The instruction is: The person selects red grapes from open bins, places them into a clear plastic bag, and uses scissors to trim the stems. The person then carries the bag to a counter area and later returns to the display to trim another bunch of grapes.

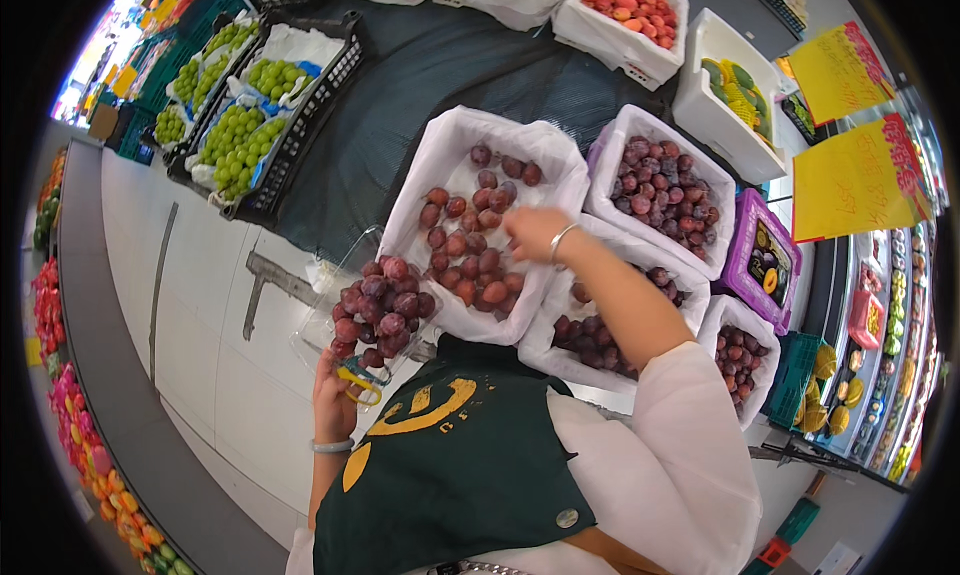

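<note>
My left hand (334, 402) holds a clear plastic clamshell container (319, 338) from below, at its near edge. Dark red plums (382, 305) are heaped in it, and its lid stands raised on the far side. A yellow loop handle (364, 391), apparently of scissors, shows beside that hand's fingers. My right hand (538, 233) reaches into a white box lined with thin white sheeting (551, 147). It is above or beside the loose plums (476, 263) in the box; blur and the angle hide whether its fingers grip one.
Three more lined boxes of plums (664, 192) stand to the right, beside a purple printed box (761, 260). Black crates of green grapes (247, 139) are at the left on dark netting (360, 124). White boxes hold apricot-like fruit (630, 8) and mangoes (739, 98) behind.
</note>
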The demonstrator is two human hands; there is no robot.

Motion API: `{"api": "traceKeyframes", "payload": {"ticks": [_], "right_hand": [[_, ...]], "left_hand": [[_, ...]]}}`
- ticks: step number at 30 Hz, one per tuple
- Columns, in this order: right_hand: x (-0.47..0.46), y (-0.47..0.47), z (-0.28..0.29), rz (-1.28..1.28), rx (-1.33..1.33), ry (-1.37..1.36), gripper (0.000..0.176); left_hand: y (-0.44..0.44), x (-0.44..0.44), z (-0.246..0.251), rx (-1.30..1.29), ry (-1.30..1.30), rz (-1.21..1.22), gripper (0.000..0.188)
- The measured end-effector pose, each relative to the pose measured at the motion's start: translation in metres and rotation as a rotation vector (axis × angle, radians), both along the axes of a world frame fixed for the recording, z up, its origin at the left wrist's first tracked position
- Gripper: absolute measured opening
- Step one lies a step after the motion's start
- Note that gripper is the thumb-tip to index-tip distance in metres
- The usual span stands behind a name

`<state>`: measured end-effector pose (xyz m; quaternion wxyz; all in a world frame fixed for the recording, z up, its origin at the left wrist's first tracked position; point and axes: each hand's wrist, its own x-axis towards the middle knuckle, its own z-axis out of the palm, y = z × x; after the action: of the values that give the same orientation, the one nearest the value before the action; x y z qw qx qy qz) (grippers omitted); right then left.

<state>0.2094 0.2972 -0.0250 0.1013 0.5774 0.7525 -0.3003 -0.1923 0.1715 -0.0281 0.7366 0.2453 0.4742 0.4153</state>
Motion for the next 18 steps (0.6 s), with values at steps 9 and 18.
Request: {"api": "traceKeyframes", "payload": {"ticks": [9,18], "right_hand": [[0.01,0.054,-0.039,-0.193,0.462,-0.043,0.029],[0.008,0.042,-0.046,-0.136,0.491,-0.291,0.024]], "left_hand": [[0.0,-0.005,-0.003,-0.015,0.049,-0.026,0.066],[-0.002,-0.004,-0.002,-0.022,0.036,-0.011,0.068]]}}
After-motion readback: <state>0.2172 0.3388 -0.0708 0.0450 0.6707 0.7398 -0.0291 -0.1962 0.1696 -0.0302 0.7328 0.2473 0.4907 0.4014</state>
